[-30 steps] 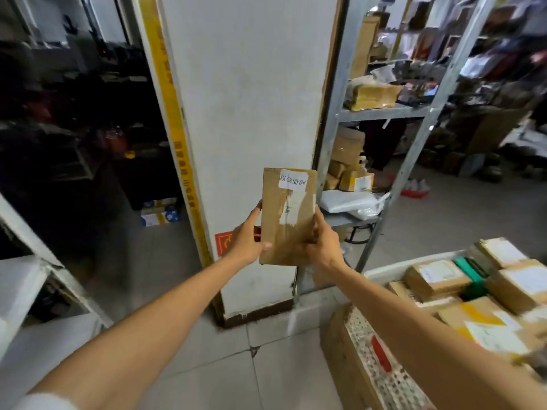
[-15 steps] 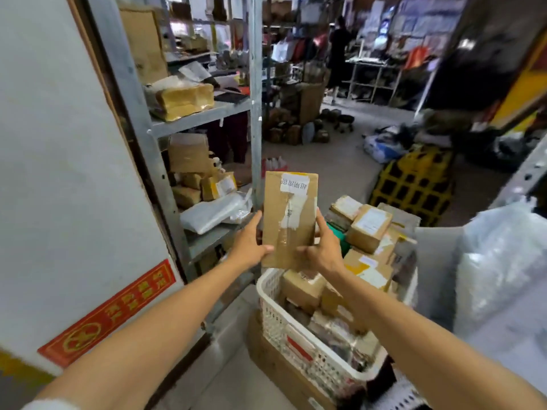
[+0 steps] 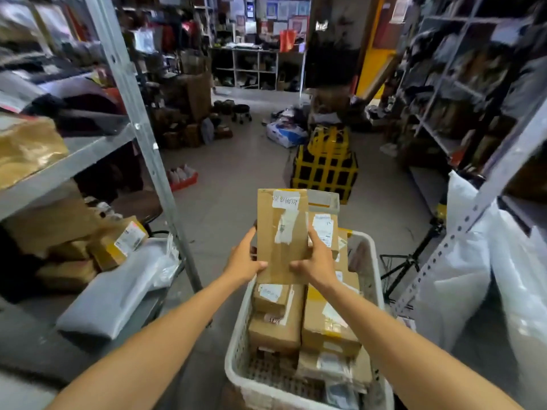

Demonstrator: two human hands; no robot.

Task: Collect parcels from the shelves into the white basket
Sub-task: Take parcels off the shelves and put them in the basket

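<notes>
On the left a metal rack [image 3: 139, 134] carries a tan packet [image 3: 26, 149] on its upper shelf. Lower down it holds a labelled box [image 3: 121, 244] and a grey bag [image 3: 109, 294]. The left hand [image 3: 244, 263] grips the lower left edge of a flat brown parcel [image 3: 281, 238], thumb on the front face, fingers clamped round the back. The parcel is held upright in the air above the far half of the white basket [image 3: 233, 350], with a white label near its top and strips of tape down its middle. The right hand [image 3: 316, 258] grips the lower right edge in the same way, fingers clamped on the parcel. Below the hands the basket is packed with brown boxes [image 3: 275, 329] lying against each other. Farther off, right of centre, a yellow crate [image 3: 325, 170] stands on the floor. At the right, white bags [image 3: 461, 267] lean beside a second rack [image 3: 479, 199].
</notes>
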